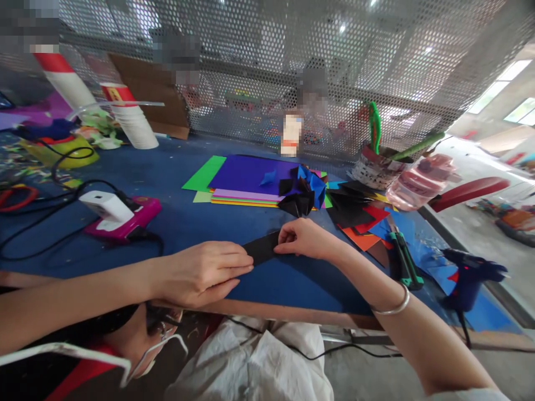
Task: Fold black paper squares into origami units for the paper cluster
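Observation:
A strip of black paper lies on the blue tabletop between my hands, its left end hidden under my fingers. My left hand rests flat over that end, fingers stretched out and close together. At the right end, my right hand has thumb and fingers pinched on the paper's edge. Just beyond are folded black paper pieces and folded blue ones. They sit at the right side of a stack of coloured sheets with a dark blue sheet on top.
On the right lie a green-handled utility knife, a dark blue glue gun, a pink bottle and coloured paper. A magenta power strip with cables is at left, stacked paper cups behind. A perforated metal screen borders the table's back.

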A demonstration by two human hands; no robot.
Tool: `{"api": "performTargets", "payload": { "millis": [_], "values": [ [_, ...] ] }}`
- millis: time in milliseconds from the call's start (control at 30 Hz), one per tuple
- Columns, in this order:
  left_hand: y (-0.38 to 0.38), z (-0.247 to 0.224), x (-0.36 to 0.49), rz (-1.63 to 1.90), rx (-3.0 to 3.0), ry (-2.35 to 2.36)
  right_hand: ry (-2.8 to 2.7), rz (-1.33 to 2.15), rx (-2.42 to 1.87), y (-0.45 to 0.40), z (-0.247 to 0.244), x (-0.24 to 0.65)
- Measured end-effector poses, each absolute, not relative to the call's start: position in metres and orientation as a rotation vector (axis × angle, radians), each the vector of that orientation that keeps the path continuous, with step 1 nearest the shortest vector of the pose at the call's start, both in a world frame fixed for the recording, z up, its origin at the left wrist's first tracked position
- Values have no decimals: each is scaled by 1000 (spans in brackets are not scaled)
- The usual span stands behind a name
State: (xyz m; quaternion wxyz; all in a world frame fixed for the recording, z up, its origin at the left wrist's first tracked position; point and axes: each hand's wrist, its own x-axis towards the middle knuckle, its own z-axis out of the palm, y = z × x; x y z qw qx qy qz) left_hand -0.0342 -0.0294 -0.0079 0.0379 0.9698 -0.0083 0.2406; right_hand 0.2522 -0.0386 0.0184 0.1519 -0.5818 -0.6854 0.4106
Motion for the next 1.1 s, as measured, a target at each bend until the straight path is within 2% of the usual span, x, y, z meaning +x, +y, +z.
{"api": "performTargets", "payload": {
  "millis": [300,400,567,1100],
  "values": [
    [-31,5,-19,740,3065,-62,-1988,1169,-1669,-37,15,253],
    [-25,1,-1,819,3067,14,-1997,1168,-1670,-37,16,253],
    [-14,-14,17,746,3096,76,-2006,1164,-1663,-37,16,253],
    [-17,-10,-7,786,2994,-24,-1998,1159,-1666,-36,15,254]
  ]
}}
